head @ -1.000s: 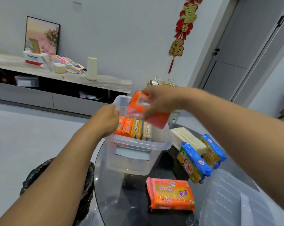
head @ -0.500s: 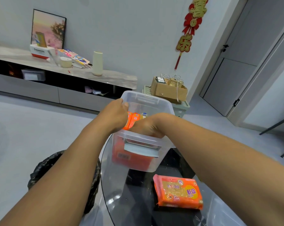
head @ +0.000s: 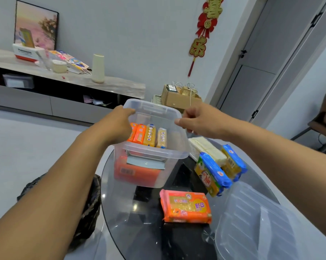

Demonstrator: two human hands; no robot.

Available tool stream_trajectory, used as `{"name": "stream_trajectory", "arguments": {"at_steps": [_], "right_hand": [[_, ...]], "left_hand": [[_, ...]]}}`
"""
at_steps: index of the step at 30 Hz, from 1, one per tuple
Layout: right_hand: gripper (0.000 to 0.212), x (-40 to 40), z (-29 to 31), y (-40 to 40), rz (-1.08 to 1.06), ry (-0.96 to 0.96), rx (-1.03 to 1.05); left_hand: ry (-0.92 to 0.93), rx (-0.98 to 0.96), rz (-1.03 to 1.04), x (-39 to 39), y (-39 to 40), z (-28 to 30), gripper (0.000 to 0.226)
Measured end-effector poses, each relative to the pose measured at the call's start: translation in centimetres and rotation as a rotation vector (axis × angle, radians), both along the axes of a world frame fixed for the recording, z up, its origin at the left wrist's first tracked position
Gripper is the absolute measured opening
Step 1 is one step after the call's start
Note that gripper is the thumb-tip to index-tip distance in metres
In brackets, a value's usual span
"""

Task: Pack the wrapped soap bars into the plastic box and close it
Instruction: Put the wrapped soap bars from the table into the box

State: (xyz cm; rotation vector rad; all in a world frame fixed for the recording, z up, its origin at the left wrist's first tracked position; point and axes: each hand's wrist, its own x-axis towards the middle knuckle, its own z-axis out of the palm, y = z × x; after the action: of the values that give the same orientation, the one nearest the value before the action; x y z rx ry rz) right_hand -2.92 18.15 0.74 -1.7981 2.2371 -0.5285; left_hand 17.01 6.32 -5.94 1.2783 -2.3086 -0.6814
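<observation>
A clear plastic box (head: pixel 174 156) stands on the round glass table. Several orange and yellow wrapped soap bars (head: pixel 148 136) stand on edge inside it, and an orange pack (head: pixel 137 172) lies low against its front wall. My left hand (head: pixel 119 126) grips the box's left rim. Just above the right rim hovers my right hand (head: pixel 197 121), holding nothing, fingers loosely curled. On the table lie an orange soap pack (head: pixel 186 207), blue-and-yellow packs (head: pixel 214 173) and pale bars (head: pixel 207 147). The clear lid (head: pixel 257 222) rests at the lower right.
A black plastic bag (head: pixel 89 203) hangs off the table's left edge. The glass table (head: pixel 132 222) ends in a curved rim on the left. A cardboard box (head: pixel 179 98) sits on the floor behind, and a low sideboard runs along the far wall.
My right hand lowered the orange pack into the box, let go of it, and rose out to the right. The left hand stayed on the rim.
</observation>
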Motion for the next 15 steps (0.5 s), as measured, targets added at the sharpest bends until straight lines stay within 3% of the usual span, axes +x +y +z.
{"name": "stream_trajectory", "arguments": {"at_steps": [5, 8, 9, 11, 13, 15], "right_hand": [[0.028, -2.1, -1.8, 2.6, -0.189, 0.044, -0.001], [0.024, -1.9, -3.1, 4.8, -0.141, 0.100, 0.425], [0.033, -1.3, -3.6, 5.5, -0.069, 0.133, 0.611], [0.074, -0.1, -5.2, 6.4, 0.060, 0.133, 0.868], [0.101, 1.2, -7.6, 6.8, 0.147, 0.195, 0.923], [0.105, 1.9, -9.6, 6.9, 0.215, 0.360, 0.830]], "left_hand": [[0.012, 0.005, 0.007, 0.6, 1.0, 0.6, 0.069], [0.028, 0.011, 0.002, 0.9, 1.3, 0.6, 0.072], [0.037, 0.012, 0.003, 0.9, 1.4, 0.5, 0.072], [0.059, 0.014, 0.009, 0.9, 1.4, 0.5, 0.072], [0.084, 0.015, 0.021, 0.9, 1.4, 0.3, 0.071], [0.110, 0.016, 0.029, 0.8, 1.3, 0.2, 0.071]]}}
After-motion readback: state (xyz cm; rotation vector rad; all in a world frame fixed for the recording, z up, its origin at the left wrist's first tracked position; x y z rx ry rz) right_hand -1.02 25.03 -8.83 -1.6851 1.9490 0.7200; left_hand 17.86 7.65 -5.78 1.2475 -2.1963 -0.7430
